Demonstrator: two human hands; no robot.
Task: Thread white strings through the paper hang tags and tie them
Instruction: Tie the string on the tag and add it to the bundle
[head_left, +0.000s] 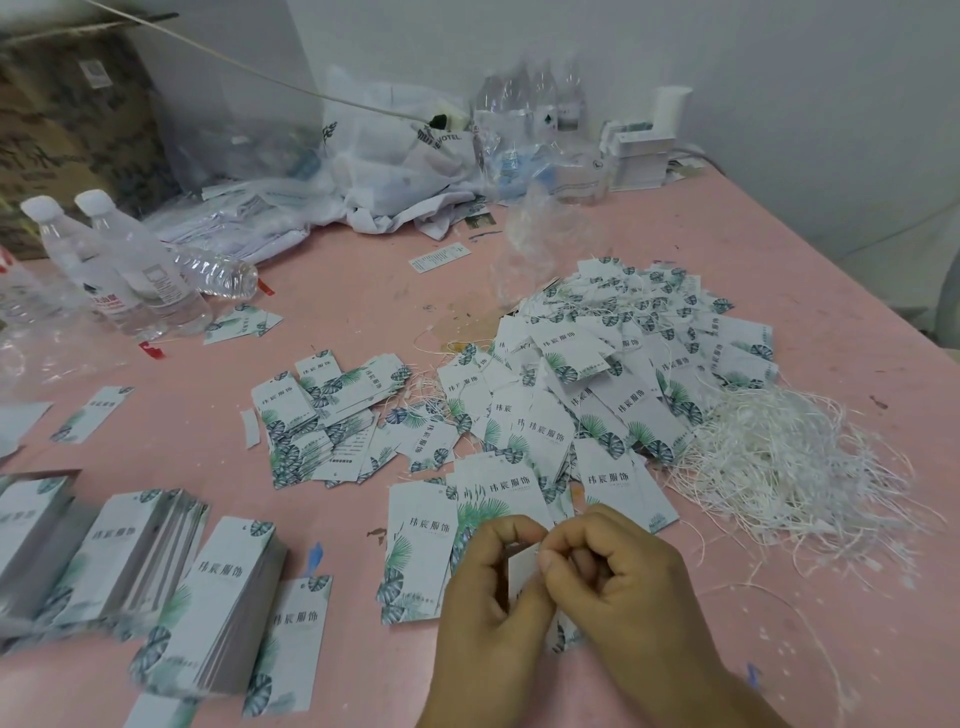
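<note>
left hand (485, 587) pinches hang tag (522, 574) low centre, above pink counter (363, 291) | right hand (613, 566) fingers curled tight at tag's top edge (string there too thin to make out) | loose white strings (789, 467) heaped right | strung tags pile (623, 353) behind | tag stacks (228, 597) left | water bottles (124, 270) far left

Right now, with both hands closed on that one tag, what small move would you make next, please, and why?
Probably draw the string through and snug the knot: the left hand and right hand pinch the tag at its top edge, fingertips meeting there. Whether the string is through the hole yet cannot be seen.
</note>
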